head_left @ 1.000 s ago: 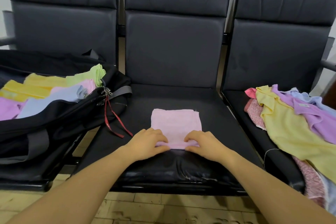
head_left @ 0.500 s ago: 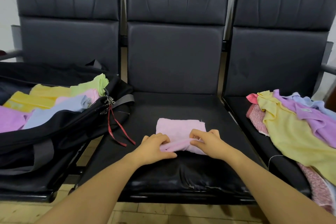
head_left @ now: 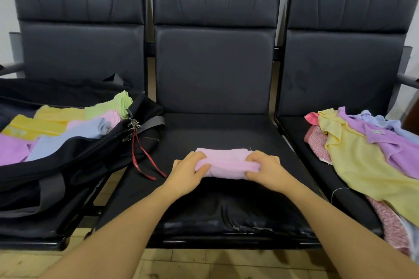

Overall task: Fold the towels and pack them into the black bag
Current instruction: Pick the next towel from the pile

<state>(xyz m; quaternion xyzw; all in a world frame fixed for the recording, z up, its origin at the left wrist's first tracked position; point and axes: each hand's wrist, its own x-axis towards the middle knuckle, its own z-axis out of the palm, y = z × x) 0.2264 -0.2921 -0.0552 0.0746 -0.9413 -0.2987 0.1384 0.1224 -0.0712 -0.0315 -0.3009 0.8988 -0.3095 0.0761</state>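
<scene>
A pink towel (head_left: 226, 163), folded into a narrow band, lies on the middle seat (head_left: 217, 133). My left hand (head_left: 188, 171) grips its left end, thumb over the near fold. My right hand (head_left: 267, 169) grips its right end the same way. The black bag (head_left: 74, 161) lies open on the left seat and holds several folded towels (head_left: 68, 129) in yellow, green, pink, blue and purple.
A loose heap of unfolded towels (head_left: 367, 156) in yellow, purple, blue and pink covers the right seat. A red ribbon (head_left: 145, 161) hangs from the bag's zipper onto the middle seat. Tiled floor shows below the seats.
Both hands lifted the towel's near edge and folded it away from me, so the flat square is now a narrow band. The camera view has tilted up slightly.
</scene>
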